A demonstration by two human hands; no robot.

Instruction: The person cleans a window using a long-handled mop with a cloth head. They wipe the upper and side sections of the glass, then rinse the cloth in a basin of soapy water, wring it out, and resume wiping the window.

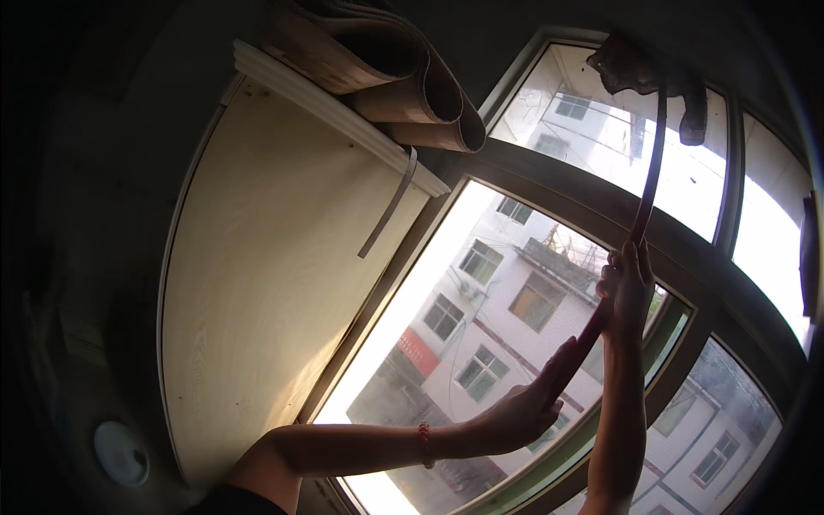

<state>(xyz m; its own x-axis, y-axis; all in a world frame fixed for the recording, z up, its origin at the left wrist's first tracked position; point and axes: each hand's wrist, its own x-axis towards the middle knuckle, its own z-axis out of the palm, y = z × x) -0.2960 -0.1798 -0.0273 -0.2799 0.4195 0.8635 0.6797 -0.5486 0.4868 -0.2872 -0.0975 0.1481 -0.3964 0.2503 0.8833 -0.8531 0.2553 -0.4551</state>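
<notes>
A long pole runs from my two hands up to a dark, crumpled cloth at its far end, in front of the upper window pane. My left hand, on the arm with a red bead bracelet, is around the lower part of the pole. Higher up, my right hand grips the same pole. What fixes the cloth to the pole is too dark to see.
The window frame surrounds several panes, with buildings outside. On the left stands a pale wooden cabinet with folded brown material on top. A strap hangs over its edge. A round pale object is at the lower left.
</notes>
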